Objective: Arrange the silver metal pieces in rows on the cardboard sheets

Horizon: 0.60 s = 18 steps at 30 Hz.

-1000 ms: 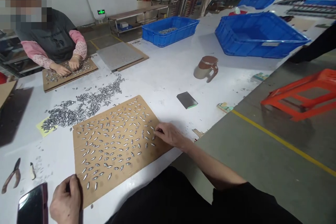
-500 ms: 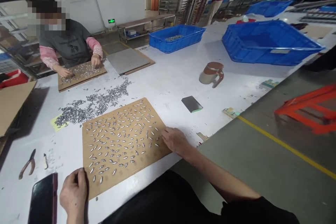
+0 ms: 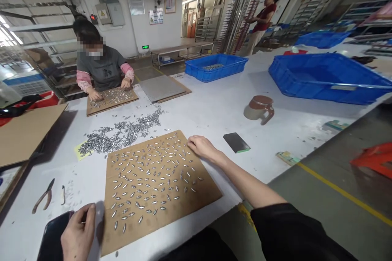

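A brown cardboard sheet (image 3: 196, 195) lies on the white table before me, with many small silver spindle-shaped metal pieces (image 3: 153, 175) spread over it. At the sheet's far right edge is my right hand (image 3: 202, 147), its fingers curled in against the edge. My left hand (image 3: 78, 232) is closed, thumb against bent fingers, just left of the sheet's near left side and apart from it. Beneath that hand, partly covered, lies a dark phone (image 3: 52, 234). A loose pile of the same metal pieces (image 3: 122, 132) stretches beyond the sheet's far edge.
Pliers (image 3: 44, 197) lie at the left. Right of the sheet are a dark flat block (image 3: 236, 142) and a brown mug (image 3: 260, 108). Blue bins (image 3: 216, 69) stand farther back. Across the table a co-worker (image 3: 104, 67) handles pieces on another board (image 3: 113, 100).
My right hand has moved away from me along the sheet's right edge towards its far corner. My left hand has come off the near left corner, over the phone. The view has tilted up.
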### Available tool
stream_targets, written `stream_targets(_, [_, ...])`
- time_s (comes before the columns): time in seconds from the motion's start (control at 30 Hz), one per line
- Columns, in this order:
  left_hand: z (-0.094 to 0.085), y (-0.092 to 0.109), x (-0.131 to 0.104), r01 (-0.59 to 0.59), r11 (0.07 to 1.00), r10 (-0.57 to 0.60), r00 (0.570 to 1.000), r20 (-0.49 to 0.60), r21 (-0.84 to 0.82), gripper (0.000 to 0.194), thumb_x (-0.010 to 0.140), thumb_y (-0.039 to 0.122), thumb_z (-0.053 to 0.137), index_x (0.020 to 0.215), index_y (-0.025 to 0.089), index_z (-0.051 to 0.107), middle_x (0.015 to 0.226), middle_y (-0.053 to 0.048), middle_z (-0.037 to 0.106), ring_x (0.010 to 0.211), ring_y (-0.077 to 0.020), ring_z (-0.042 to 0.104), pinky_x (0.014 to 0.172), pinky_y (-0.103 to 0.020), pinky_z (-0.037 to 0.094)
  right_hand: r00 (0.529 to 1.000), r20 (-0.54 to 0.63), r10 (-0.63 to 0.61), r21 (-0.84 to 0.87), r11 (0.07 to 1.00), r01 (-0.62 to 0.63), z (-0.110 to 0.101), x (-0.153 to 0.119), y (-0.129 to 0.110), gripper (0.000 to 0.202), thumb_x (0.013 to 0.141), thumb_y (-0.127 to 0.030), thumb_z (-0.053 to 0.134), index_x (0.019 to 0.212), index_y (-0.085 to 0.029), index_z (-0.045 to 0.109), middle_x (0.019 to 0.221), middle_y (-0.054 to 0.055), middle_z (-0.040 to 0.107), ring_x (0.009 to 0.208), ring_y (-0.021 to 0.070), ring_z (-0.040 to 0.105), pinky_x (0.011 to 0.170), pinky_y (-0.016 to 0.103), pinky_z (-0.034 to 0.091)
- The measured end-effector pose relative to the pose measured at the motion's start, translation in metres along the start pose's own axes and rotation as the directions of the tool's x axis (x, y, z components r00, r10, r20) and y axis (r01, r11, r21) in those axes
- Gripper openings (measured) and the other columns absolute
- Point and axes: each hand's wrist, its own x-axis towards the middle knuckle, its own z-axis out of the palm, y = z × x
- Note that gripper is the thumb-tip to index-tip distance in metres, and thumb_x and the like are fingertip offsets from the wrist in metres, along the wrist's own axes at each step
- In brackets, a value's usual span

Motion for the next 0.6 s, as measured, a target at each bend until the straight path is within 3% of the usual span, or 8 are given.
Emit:
stream_targets(0.13, [0.000, 0.006, 0.014, -0.030, 0.999, 0.030, 0.999, -0.020, -0.021, 0.029, 0.080, 0.051, 0.061, 0.085, 0.027, 0.077, 0.078, -0.004, 0.076, 0.065, -0.0202, 0.065, 0.068, -0.030, 0.051, 0.997, 0.043, -0.060, -0.009, 0.998, 0.061, 0.006, 0.064, -0.001, 0.025, 0.098, -0.015, 0.055, 0.113, -0.018, 0.074, 0.115, 0.010, 0.072, 0.105, 0.0195, 0.066, 0.088, 0.026, 0.044])
stream_targets(0.27, [0.007, 0.010, 0.025, -0.004, 0.999, 0.003, 1.000, -0.018, -0.037, 0.027, 0.080, 0.048, 0.061, 0.085, 0.026, 0.077, 0.077, -0.004, 0.076, 0.068, -0.0214, 0.066, 0.069, -0.031, 0.051, 0.991, 0.092, -0.098, -0.021, 0.995, 0.100, 0.015, 0.099, 0.001, 0.020, 0.095, -0.016, 0.062, 0.111, -0.019, 0.074, 0.115, 0.009, 0.072, 0.106, 0.0190, 0.066, 0.089, 0.025, 0.044])
stream_targets(0.43, [0.021, 0.008, 0.028, 0.078, 0.997, -0.078, 0.996, 0.035, -0.016, 0.031, 0.081, 0.050, 0.059, 0.087, 0.025, 0.077, 0.086, -0.008, 0.078, 0.081, -0.0271, 0.070, 0.072, -0.035, 0.053, 0.991, 0.114, -0.063, -0.042, 0.997, 0.068, 0.022, 0.110, 0.004, 0.016, 0.097, -0.016, 0.058, 0.103, -0.014, 0.073, 0.106, 0.011, 0.073, 0.098, 0.0193, 0.067, 0.083, 0.024, 0.044])
stream_targets(0.6, [0.031, 0.003, 0.027, 0.038, 0.999, -0.039, 0.999, 0.024, 0.033, 0.037, 0.081, 0.055, 0.058, 0.091, 0.025, 0.079, 0.095, -0.010, 0.079, 0.084, -0.0284, 0.069, 0.074, -0.037, 0.053, 0.994, 0.110, -0.002, -0.018, 1.000, 0.004, 0.022, 0.087, 0.003, 0.021, 0.101, -0.021, 0.050, 0.104, -0.014, 0.070, 0.102, 0.010, 0.075, 0.095, 0.0193, 0.067, 0.080, 0.025, 0.042])
